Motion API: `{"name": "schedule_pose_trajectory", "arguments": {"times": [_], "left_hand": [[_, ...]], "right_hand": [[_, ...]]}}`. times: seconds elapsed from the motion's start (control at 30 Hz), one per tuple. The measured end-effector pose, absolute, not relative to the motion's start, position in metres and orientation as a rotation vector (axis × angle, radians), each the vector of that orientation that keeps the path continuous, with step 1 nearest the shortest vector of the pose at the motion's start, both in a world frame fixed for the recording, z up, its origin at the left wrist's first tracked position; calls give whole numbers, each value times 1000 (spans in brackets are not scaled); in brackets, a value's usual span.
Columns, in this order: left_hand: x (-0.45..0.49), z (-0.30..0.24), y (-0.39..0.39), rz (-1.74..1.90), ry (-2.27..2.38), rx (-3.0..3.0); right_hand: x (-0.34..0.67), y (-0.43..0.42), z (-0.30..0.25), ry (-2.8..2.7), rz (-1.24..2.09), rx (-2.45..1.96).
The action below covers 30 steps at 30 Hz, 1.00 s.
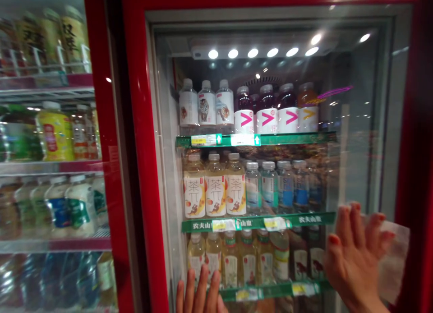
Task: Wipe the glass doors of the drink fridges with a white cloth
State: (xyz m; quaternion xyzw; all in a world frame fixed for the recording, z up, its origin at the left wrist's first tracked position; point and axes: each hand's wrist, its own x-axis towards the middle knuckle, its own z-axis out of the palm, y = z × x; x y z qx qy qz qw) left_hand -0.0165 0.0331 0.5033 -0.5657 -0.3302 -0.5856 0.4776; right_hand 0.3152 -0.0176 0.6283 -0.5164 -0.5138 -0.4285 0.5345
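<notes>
A glass cooler door in a red frame fills most of the view. My left hand is at the bottom edge, fingers stretched upward in front of the lowest visible bottles, its palm cut off by the frame. At the lower right, my right hand has its fingers spread against or just in front of the glass. Beside it is a whitish, see-through sheet; I cannot tell whether it is on the glass or touching the hand. Neither hand visibly grips anything.
Behind the glass, tea bottles and dark purple drink bottles line shelves with green edges. A red door frame borders the left side. Farther left, another shelf unit holds a yellow bottle among others.
</notes>
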Motion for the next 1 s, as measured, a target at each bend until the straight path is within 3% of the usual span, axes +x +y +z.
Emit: {"name": "schedule_pose_trajectory", "arguments": {"times": [0.1,0.2,0.3,0.37,0.47,0.57,0.7,0.8,1.0], "left_hand": [[-17,512,21,-1432,-817,-1435],[-19,518,10,-1362,-845,-1541],[-20,520,7,-1309,-838,-1579],[-20,521,8,-1337,-831,-1549],[-22,527,6,-1406,-801,-1478],[-23,554,-5,-1452,-780,-1509],[-19,634,-21,-1588,-747,-1554],[-16,701,-21,-1549,-697,-1496],[-21,754,6,-1315,-819,-1526]], "right_hand": [[262,-12,653,-1242,-1047,-1244],[216,-14,612,-1753,-1342,-879],[238,-22,565,-1917,-1496,-625],[279,-24,567,-1760,-1400,-868],[321,-18,627,-1323,-1118,-1214],[298,-11,701,-1073,-960,-1249],[231,-13,726,-1720,-1088,-891],[250,-18,729,-2196,-1221,-539],[338,-10,835,-1252,-1090,-1178]]}}
